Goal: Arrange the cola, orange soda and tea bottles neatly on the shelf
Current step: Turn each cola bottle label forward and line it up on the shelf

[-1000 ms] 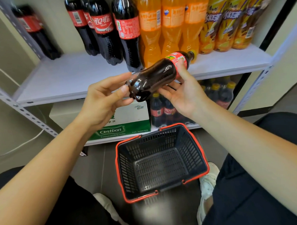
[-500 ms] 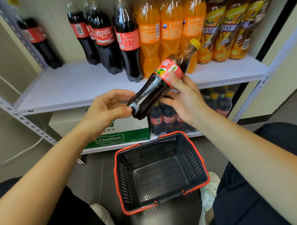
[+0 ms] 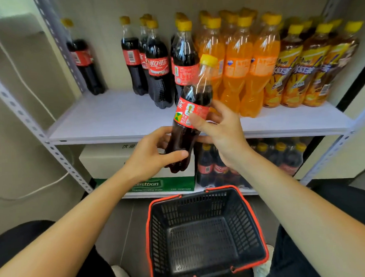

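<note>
A cola bottle (image 3: pixel 193 97) with a red label and yellow cap stands nearly upright in the air, just in front of the white shelf (image 3: pixel 106 122). My left hand (image 3: pixel 151 154) grips its base, and my right hand (image 3: pixel 220 130) grips its middle at the label. On the shelf stand several cola bottles (image 3: pixel 157 77) at the left and centre, orange soda bottles (image 3: pixel 237 74) to their right, and tea bottles (image 3: pixel 299 72) at the far right. One cola bottle (image 3: pixel 83 61) stands alone at the far left.
A black basket with a red rim (image 3: pixel 148 232) sits on the floor below my hands and holds nothing. The lower shelf carries a water carton (image 3: pixel 108 161) and more cola bottles (image 3: pixel 281 157). Grey perforated uprights (image 3: pixel 32 127) frame the shelf. The shelf's left front is bare.
The cola bottle went from lying nearly flat to nearly upright, cap up. Both hands rose with it toward the shelf, and the camera tilted up, showing the bottle caps.
</note>
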